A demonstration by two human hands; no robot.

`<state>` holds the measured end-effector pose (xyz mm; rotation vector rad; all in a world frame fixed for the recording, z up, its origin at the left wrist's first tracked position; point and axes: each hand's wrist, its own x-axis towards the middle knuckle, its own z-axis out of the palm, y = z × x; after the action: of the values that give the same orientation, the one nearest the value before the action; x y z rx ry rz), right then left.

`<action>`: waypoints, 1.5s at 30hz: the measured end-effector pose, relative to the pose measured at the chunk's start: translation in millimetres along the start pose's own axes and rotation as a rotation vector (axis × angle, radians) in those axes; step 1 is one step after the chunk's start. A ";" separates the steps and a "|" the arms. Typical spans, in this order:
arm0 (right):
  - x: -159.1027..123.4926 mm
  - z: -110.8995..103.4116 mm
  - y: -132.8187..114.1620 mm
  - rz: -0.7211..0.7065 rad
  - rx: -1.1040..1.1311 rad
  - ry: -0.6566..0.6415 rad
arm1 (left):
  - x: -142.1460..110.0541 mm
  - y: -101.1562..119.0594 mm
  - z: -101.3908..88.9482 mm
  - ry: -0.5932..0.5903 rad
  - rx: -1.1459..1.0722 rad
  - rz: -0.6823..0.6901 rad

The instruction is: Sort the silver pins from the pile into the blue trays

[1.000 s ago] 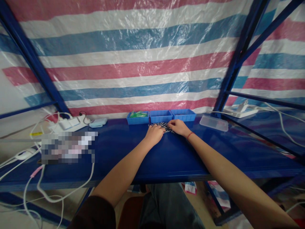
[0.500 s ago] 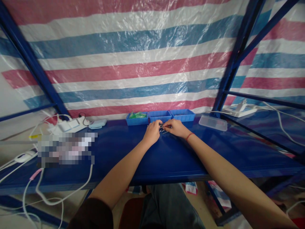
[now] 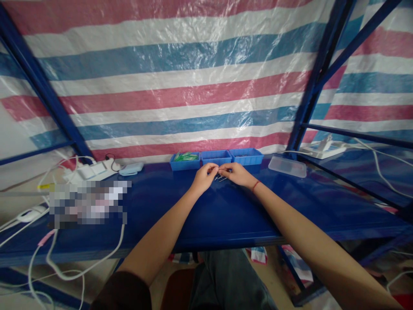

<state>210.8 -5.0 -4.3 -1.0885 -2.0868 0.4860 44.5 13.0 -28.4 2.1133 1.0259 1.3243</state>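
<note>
My left hand [image 3: 205, 175] and my right hand [image 3: 236, 174] meet fingertip to fingertip over the blue table, just in front of the blue bins. Both are closed in a pinch. Whatever lies between the fingertips is too small to name. Beneath and between the hands, several thin, shiny metal pieces [image 3: 222, 178] lie on the table, partly covered by the right fingers. Behind the hands stand a left blue bin [image 3: 185, 165] with green-and-white items in it, a middle blue bin [image 3: 206, 158] and a right blue bin [image 3: 251, 160] with small dark things inside.
A clear plastic lid or box [image 3: 287, 167] lies right of the bins. At the left are a light-blue case [image 3: 131, 168], a white power strip [image 3: 97, 169], looping white cables [image 3: 106, 258] and a blurred-out patch. Blue metal posts [image 3: 311, 94] frame the table.
My left hand's fingers have come together with the right fingertips, and its wrist has shifted slightly. The metal pieces stay on the table below. The view has moved very little.
</note>
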 end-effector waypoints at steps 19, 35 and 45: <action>0.5 1.3 3.6 0.041 0.015 0.044 | 1.1 0.3 -3.0 0.010 0.014 0.040; 0.1 -2.7 -14.0 -0.155 -0.143 0.345 | 1.7 -1.4 -4.8 0.037 0.072 0.043; -3.3 -1.6 -23.2 -0.165 -0.160 0.340 | 0.9 -1.6 -4.0 -0.023 0.088 0.027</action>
<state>200.6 -20.9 9.6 -0.9976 -1.9131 0.0476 40.5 14.6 -27.1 2.2085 1.0678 1.2862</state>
